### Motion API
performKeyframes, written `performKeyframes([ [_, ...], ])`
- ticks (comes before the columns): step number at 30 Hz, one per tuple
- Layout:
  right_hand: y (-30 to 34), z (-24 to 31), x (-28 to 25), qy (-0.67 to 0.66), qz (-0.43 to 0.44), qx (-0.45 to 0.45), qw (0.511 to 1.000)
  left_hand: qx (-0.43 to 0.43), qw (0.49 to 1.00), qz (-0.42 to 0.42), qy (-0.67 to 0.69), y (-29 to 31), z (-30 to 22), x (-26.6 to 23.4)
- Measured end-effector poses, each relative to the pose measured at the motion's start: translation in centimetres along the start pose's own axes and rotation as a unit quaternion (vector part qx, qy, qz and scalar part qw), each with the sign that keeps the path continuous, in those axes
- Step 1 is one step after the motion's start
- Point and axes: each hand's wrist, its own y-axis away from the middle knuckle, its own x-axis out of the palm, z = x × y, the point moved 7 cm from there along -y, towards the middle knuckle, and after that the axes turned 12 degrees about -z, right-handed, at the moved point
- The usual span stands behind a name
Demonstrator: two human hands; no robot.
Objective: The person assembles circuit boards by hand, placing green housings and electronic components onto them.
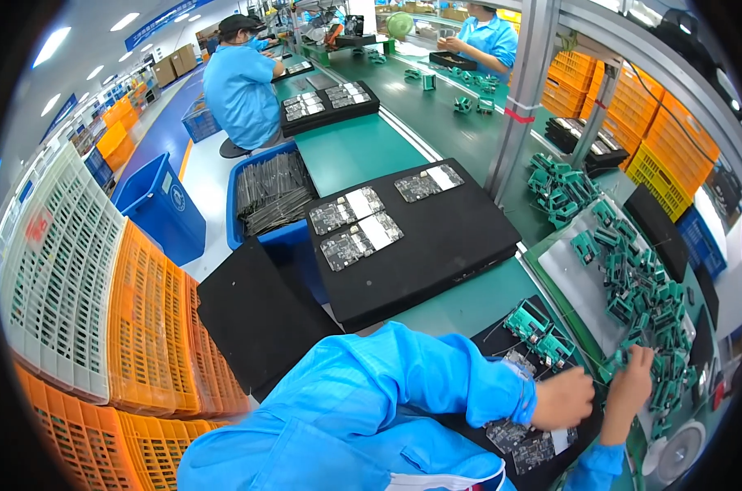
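Note:
My left hand (564, 398) is curled over the black foam pad in front of me; its fingertips are turned away, so what they hold is hidden. Just right of it, my right hand (630, 385) pinches a small green plastic part (612, 366) at the edge of a heap of green parts (633, 295). On the pad, by my left wrist, lie circuit boards (535, 452) with black and white areas. Farther up the same pad, green plastic fixtures (539, 331) sit near another partly covered board.
A thick black foam stack (445, 237) carries several circuit boards. Left of it stands a blue bin (273, 192) of thin dark strips. Orange crates (154, 327) rise at my left, a metal post (525, 106) at the right. Two co-workers in blue sit farther along.

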Motion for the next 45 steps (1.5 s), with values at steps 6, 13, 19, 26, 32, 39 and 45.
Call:
performKeyframes([
  [6, 2.6, 5.8, -1.3, -0.059, 0.085, -0.059, 0.993, -0.055, 0.995, -0.079, -0.033, -0.9, 5.5, -2.5],
  [13, 4.6, 6.3, -4.7, -0.433, 0.230, 0.035, 0.871, -0.146, 0.988, -0.050, -0.018, -0.9, 8.4, -4.2],
  [19, 16.3, -6.6, -9.2, -0.256, 0.121, 0.177, 0.943, -0.134, 0.990, -0.007, -0.054, -2.1, 6.7, 0.0],
  [26, 21.3, -4.8, -12.3, 0.127, 0.253, 0.222, 0.933, -0.158, 0.984, 0.072, -0.037, -0.6, 9.0, 4.6],
  [32, 22.3, -13.9, -1.7, -0.056, 0.039, 0.007, 0.998, -0.158, 0.982, 0.106, -0.013, -0.6, 9.8, 4.3],
  [39, 21.5, -8.2, -10.9, -0.111, 0.165, 0.267, 0.943, -0.060, 0.979, -0.023, 0.193, -2.9, 4.9, 1.3],
  [45, 13.1, -0.7, -8.0, -0.557, 0.096, 0.311, 0.764, -0.195, 0.903, -0.068, 0.376, -4.0, 2.6, -3.1],
])
